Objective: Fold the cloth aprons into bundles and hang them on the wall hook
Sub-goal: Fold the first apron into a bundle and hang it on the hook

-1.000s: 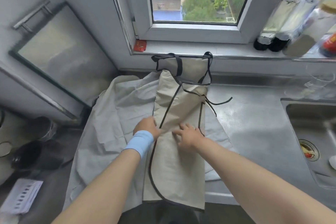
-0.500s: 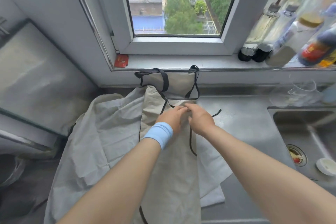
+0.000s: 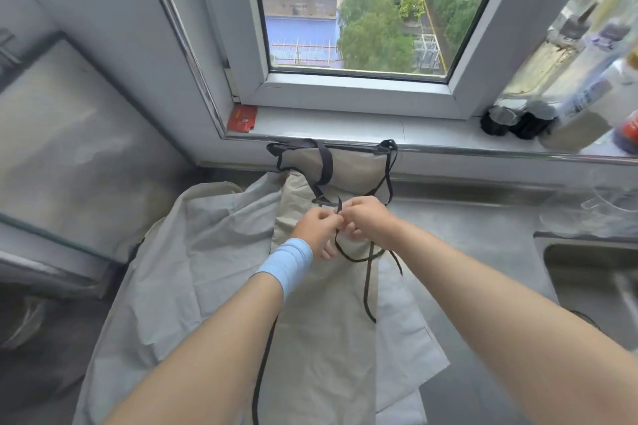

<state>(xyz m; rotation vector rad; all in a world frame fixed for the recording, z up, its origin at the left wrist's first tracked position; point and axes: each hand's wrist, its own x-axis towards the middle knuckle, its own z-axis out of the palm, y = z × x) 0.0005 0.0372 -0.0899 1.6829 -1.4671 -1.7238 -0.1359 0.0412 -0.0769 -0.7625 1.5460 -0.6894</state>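
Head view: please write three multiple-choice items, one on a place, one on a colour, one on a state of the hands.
1. Where does the small red flat packet lie?
A. in the sink
B. at the white window sill's left end
C. on the floor

2. What colour is the soft band on the left wrist?
A. light blue
B. black
C. red

3. What do the left hand and right hand do?
A. lie flat
B. hold a bottle
C. pinch the thin dark straps over the beige cloth apron

B: it sits in the sill's corner. A: it is pale blue. C: fingers curl on the straps.
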